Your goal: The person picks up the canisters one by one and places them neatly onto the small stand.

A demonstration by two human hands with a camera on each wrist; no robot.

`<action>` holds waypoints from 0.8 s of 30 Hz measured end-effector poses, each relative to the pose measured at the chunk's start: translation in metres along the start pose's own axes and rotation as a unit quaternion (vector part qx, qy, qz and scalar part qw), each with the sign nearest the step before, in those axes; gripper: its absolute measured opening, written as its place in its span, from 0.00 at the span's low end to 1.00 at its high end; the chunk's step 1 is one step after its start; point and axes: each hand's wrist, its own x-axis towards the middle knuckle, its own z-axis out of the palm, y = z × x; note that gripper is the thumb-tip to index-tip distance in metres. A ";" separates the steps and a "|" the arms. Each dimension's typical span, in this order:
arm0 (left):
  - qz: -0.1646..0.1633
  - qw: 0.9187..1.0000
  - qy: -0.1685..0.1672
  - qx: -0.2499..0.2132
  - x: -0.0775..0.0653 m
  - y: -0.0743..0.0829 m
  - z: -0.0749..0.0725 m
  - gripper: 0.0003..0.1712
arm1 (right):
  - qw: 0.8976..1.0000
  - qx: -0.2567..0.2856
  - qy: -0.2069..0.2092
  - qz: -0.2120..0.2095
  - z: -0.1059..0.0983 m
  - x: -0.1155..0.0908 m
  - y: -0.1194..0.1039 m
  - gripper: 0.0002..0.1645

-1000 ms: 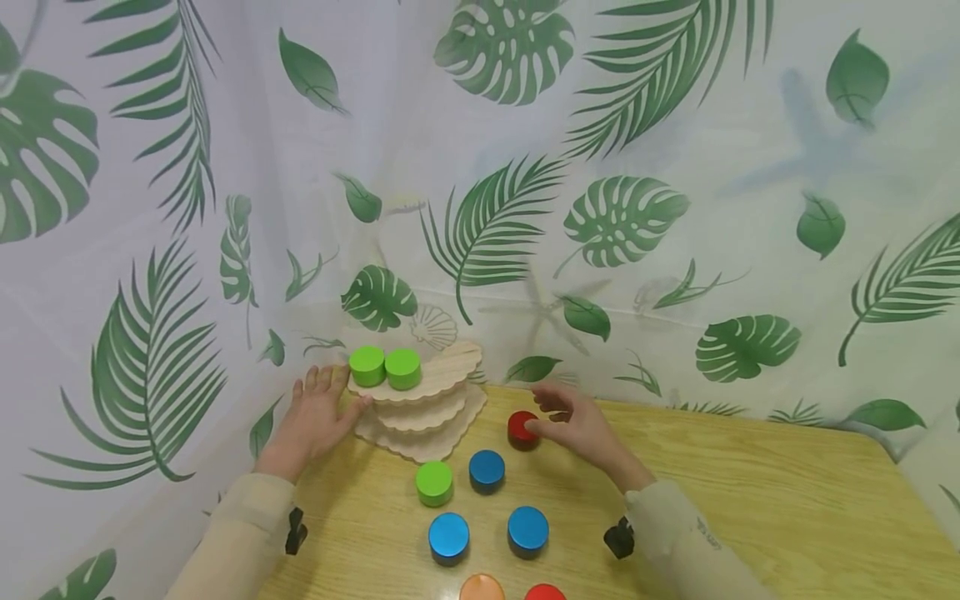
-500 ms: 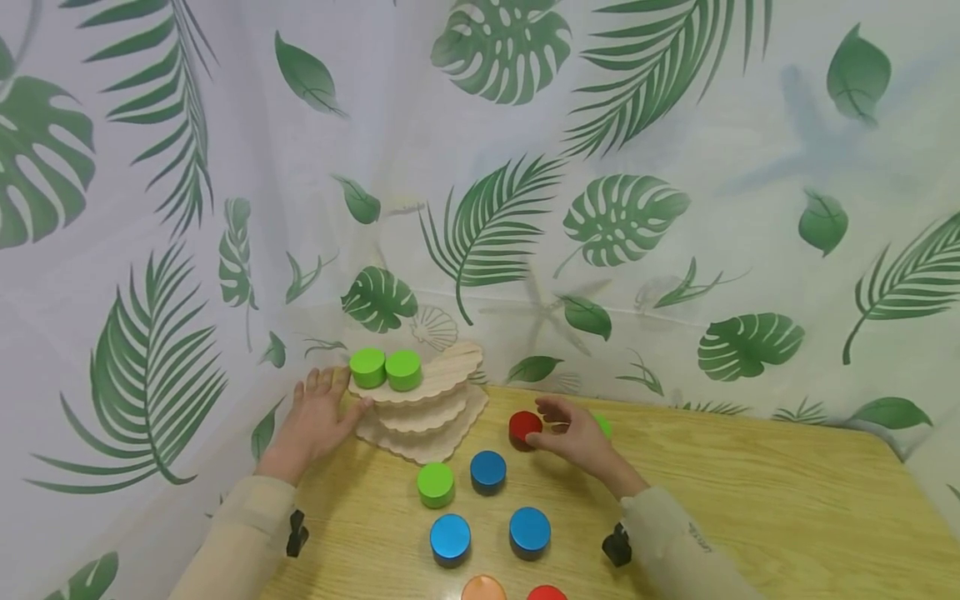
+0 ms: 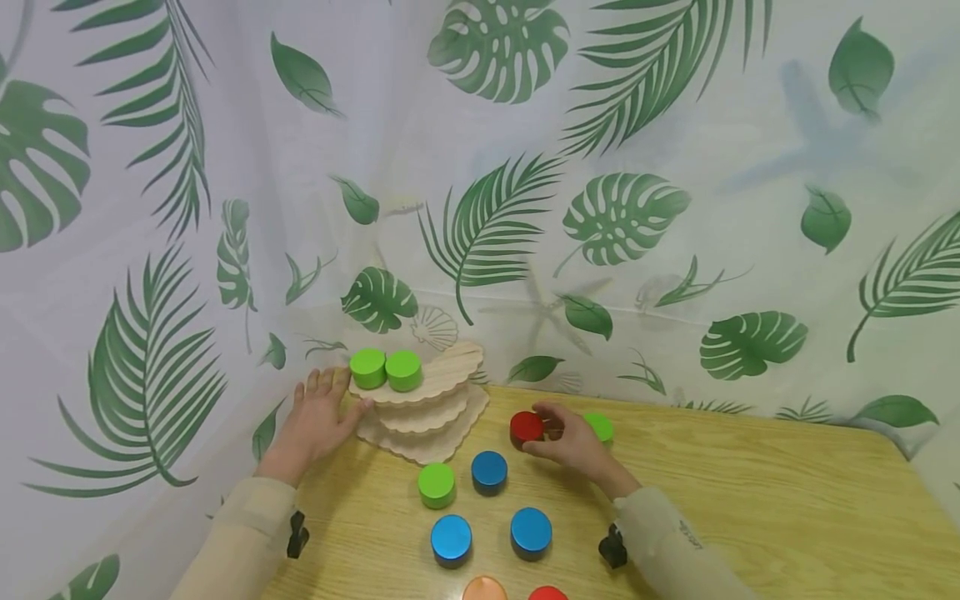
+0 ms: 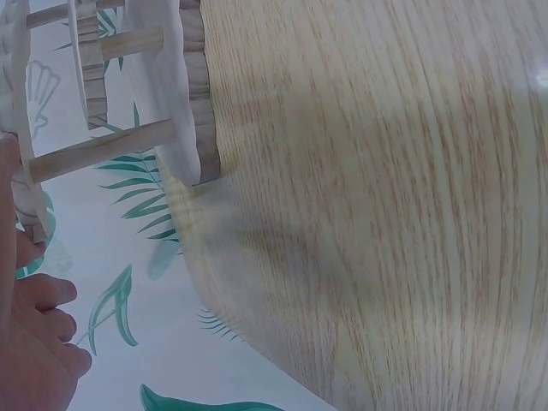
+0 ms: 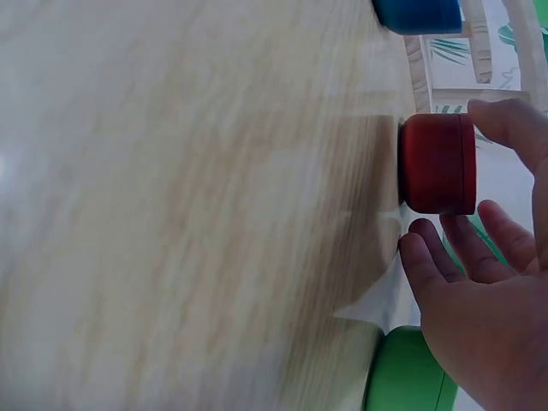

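My left hand [image 3: 311, 421] pinches the left end of a tiered wooden stand [image 3: 442, 375] with scalloped edges, thumb in front. Two green round tins [image 3: 367, 368] sit side by side on its top tier. My right hand [image 3: 573, 442] is around the right side of a dark red round tin [image 3: 526, 427], which stands on the table. In the right wrist view, the thumb is at one edge of this lidded tin [image 5: 437, 163] and the loosely bent fingers are at the opposite side; firm contact cannot be told. Another green tin [image 3: 600, 427] is partly hidden behind that hand.
Several tins stand on the wooden table [image 3: 750, 492] in front of the stand: a green one [image 3: 437, 485], blue ones [image 3: 531, 533], and an orange one [image 3: 483, 588] and a red one [image 3: 548, 593] cut by the frame's bottom edge. Leaf-print cloth [image 3: 637, 125] hangs behind.
My right thumb has shifted from over the red tin down to its near side, and the hand has moved slightly, revealing a green tin behind it. The left hand stays on the stand.
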 end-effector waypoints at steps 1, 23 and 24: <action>0.000 1.000 0.000 0.000 0.000 0.000 0.000 0.49 | 1.000 -0.002 -0.001 0.001 0.000 0.000 0.000 0.43; 0.000 1.000 -0.002 0.004 -0.001 0.003 -0.003 0.48 | 1.000 -0.006 0.014 0.003 0.007 0.006 0.007 0.38; 0.000 1.000 -0.002 0.004 -0.001 0.003 -0.003 0.48 | 1.000 -0.007 0.015 0.004 0.007 0.006 0.007 0.38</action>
